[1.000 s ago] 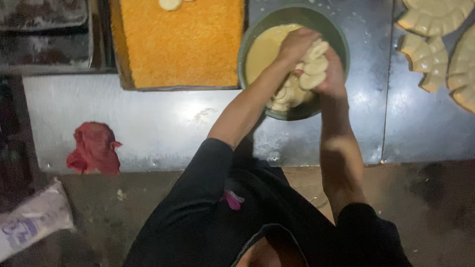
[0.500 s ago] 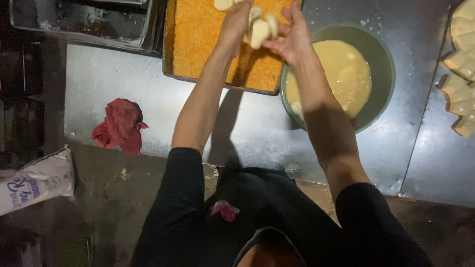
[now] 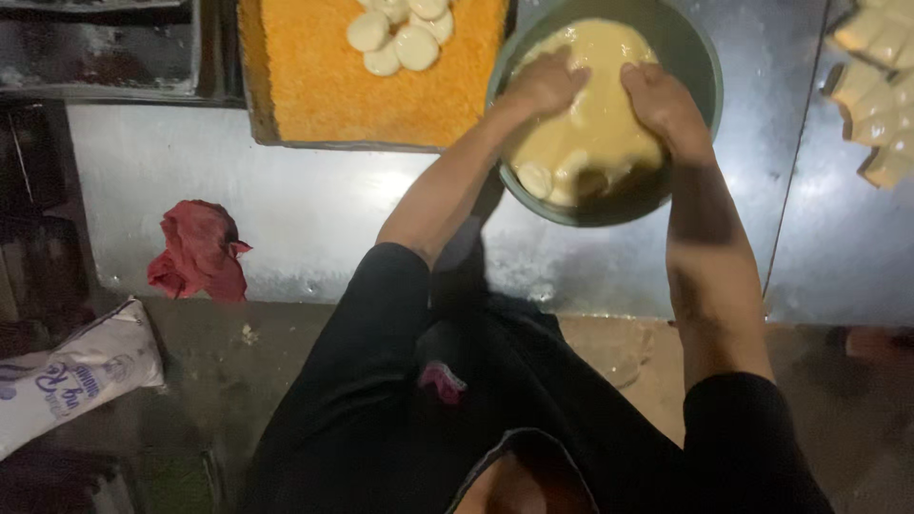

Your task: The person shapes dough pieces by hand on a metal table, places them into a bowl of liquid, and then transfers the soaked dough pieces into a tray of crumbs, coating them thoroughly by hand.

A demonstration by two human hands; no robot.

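Observation:
A green bowl [image 3: 700,57] of pale yellow batter [image 3: 600,114] stands on the steel counter, with a few round pieces [image 3: 557,176] half sunk near its front. My left hand [image 3: 545,84] and my right hand [image 3: 662,100] are both down in the batter, fingers coated. Whether either hand grips a piece I cannot tell. Left of the bowl lies a tray of orange breadcrumbs [image 3: 333,86], and several round pale patties [image 3: 400,33] rest on the crumbs at its far edge.
A crumpled red cloth [image 3: 198,249] lies at the counter's front left. A white printed bag [image 3: 71,376] sits lower left on the floor. Dark metal trays [image 3: 105,48] stand at far left. Pale cut pieces [image 3: 881,95] line the right edge.
Both hands have come back from the crumb tray, where they dropped coated patties, and are now down in the batter bowl. The view has shifted so the bowl sits more central.

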